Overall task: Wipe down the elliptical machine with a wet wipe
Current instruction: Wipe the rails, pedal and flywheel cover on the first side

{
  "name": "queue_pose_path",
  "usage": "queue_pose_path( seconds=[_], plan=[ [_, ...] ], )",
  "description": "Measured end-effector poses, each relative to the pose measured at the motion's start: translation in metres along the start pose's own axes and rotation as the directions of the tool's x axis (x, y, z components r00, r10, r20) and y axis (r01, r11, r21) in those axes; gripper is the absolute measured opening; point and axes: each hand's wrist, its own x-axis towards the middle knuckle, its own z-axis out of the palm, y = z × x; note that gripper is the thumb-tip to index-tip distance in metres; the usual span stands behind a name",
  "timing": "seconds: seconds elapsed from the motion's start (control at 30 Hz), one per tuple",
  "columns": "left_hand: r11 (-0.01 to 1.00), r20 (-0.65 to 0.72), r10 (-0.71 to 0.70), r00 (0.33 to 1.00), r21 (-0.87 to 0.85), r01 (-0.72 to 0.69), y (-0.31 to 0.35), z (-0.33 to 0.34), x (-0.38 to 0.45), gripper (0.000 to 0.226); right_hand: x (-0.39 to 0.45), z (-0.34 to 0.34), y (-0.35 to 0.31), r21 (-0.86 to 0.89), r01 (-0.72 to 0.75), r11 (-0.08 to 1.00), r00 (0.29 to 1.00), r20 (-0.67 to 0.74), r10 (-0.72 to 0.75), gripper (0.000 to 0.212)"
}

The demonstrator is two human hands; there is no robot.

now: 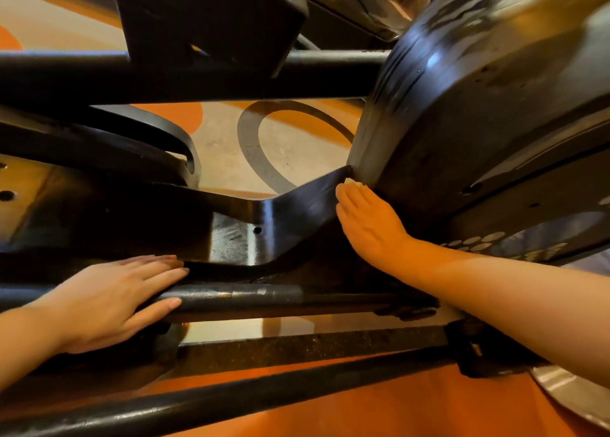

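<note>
The black elliptical machine (462, 113) fills the view, seen from close above its frame. My right hand (366, 225) lies flat with straight fingers against the lower edge of the big black flywheel housing, where the curved frame plate (290, 212) meets it. A small corner of the white wet wipe (352, 181) shows past the fingertips, pressed under that hand. My left hand (109, 301) rests open, fingers straight, on a black horizontal bar (264, 299) at the lower left.
Several black bars cross the view: a thick one at the top (198, 80) and two near the bottom (231, 400). A pedal block (211, 17) sits upper centre. Orange, beige and grey patterned floor (290, 146) shows through the gaps.
</note>
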Motion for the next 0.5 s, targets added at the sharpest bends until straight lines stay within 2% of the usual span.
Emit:
queue_pose_path(
  seconds=[0.07, 0.2, 0.3, 0.37, 0.5],
  plan=[
    [1.0, 0.037, 0.004, 0.999, -0.03, -0.003, 0.001, 0.001, 0.003, 0.059, 0.002, -0.002, 0.005, -0.083, -0.019, 0.996, 0.999, 0.025, 0.021, 0.047],
    [0.998, 0.034, 0.0, 0.999, -0.056, 0.001, -0.005, 0.005, 0.001, 0.06, -0.01, 0.0, 0.004, -0.091, 0.034, 0.995, 0.999, -0.034, -0.037, 0.041],
    [0.997, 0.039, 0.004, 0.999, -0.076, -0.001, -0.007, 0.006, -0.002, 0.062, -0.024, 0.01, 0.002, -0.226, 0.049, 0.973, 0.986, -0.141, -0.083, 0.056],
    [0.996, 0.055, -0.001, 0.998, -0.085, 0.005, -0.01, 0.008, -0.001, 0.063, -0.038, 0.021, 0.005, -0.371, 0.063, 0.926, 0.984, -0.13, -0.119, 0.056],
    [0.996, 0.039, 0.01, 0.999, -0.093, -0.006, -0.013, 0.012, 0.0, 0.061, -0.067, 0.037, 0.006, -0.433, -0.003, 0.902, 0.992, -0.115, -0.052, 0.058]
  ],
)
